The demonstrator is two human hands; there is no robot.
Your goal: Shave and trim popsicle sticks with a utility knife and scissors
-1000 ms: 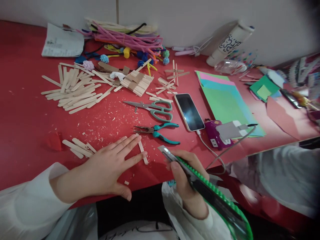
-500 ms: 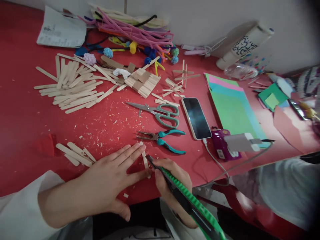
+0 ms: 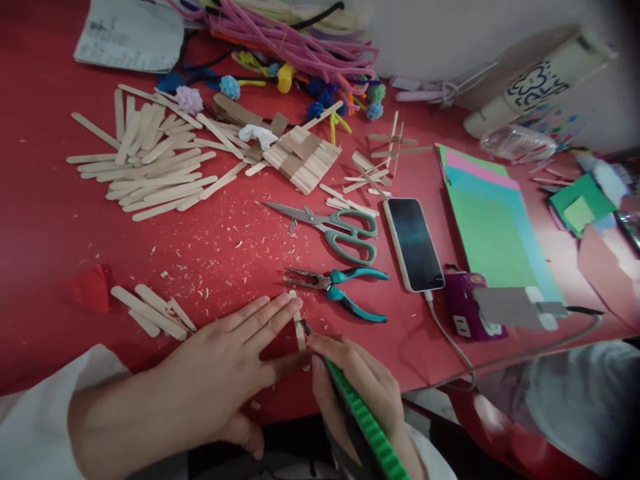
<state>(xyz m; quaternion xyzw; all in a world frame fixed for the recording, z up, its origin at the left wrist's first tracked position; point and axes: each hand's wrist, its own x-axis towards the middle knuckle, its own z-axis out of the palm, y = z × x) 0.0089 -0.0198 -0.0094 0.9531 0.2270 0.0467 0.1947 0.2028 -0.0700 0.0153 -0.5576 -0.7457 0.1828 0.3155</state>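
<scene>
My left hand (image 3: 235,373) lies flat on the red table with its fingers spread. Its fingertips press on a narrow wooden craft stick (image 3: 300,330) near the table's front edge. In my right hand (image 3: 357,387) is a green and black utility knife (image 3: 367,423), its fingers wrapped round the handle. The knife's tip meets the right side of the stick, between my left index finger and thumb side. Pliers with teal handles (image 3: 333,288) and scissors with grey-green handles (image 3: 333,227) lie just beyond my hands. Pale wood shavings are scattered around.
Several craft sticks (image 3: 150,177) are piled at the left, and a few more (image 3: 150,312) lie by my left wrist. Behind are a joined stick panel (image 3: 313,170) and pink pipe cleaners (image 3: 300,47). A phone (image 3: 415,243), a purple box (image 3: 465,310) and coloured paper (image 3: 495,227) stand rightward.
The view has shifted, so the things on the table appear farther right. My right hand has drawn the knife slightly toward me along the stick. My left hand keeps its place on it.
</scene>
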